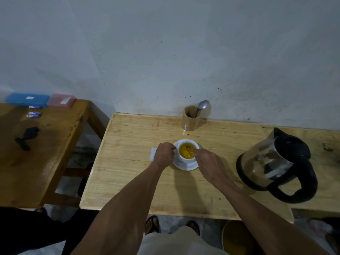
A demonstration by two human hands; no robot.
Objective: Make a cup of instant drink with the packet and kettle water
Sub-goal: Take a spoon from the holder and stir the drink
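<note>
A white cup [187, 152] of yellow drink sits on a saucer [185, 165] mid-tabletop [139, 181]. The left hand [164, 154] is closed on the cup's left side, at the handle. The right hand [207, 162] reaches over the rim with fingers pinched; what it holds is too small to tell. A white packet [153, 154] lies just left of the saucer, partly hidden by the left hand. A kettle [276, 166] stands well to the right. A wooden holder [190, 117] with a spoon [202, 105] stands behind the cup, by the wall.
</note>
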